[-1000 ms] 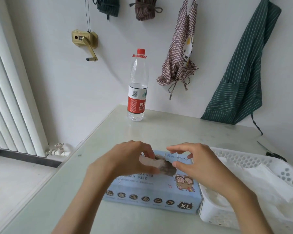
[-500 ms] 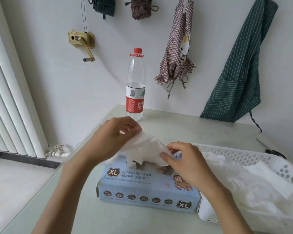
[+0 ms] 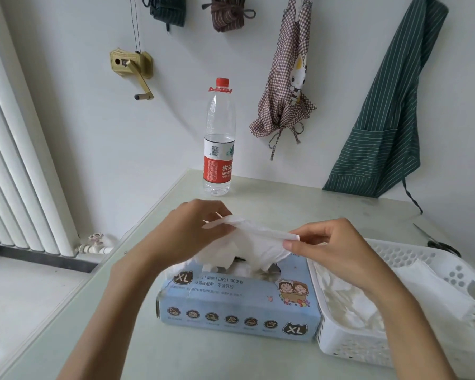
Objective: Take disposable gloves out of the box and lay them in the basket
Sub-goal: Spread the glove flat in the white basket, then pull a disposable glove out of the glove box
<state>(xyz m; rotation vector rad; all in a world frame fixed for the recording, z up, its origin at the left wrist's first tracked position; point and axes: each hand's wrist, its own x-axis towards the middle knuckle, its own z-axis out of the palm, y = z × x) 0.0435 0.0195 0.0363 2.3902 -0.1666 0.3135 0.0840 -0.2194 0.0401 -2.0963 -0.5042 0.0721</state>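
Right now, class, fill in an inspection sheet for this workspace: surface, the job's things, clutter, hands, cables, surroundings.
Surface: pale green table, set against a white wall.
Job's things: blue glove box lying flat; one white glove stretched above its opening; white basket right of the box, gloves already inside.
Clutter: water bottle upright at the far edge; scissors beyond the basket.
Hands: left hand pinches the glove's left end; right hand pinches its right end.
Cables: thin cord hanging above the wall crank.
Surroundings: aprons hung on the wall; radiator at left.
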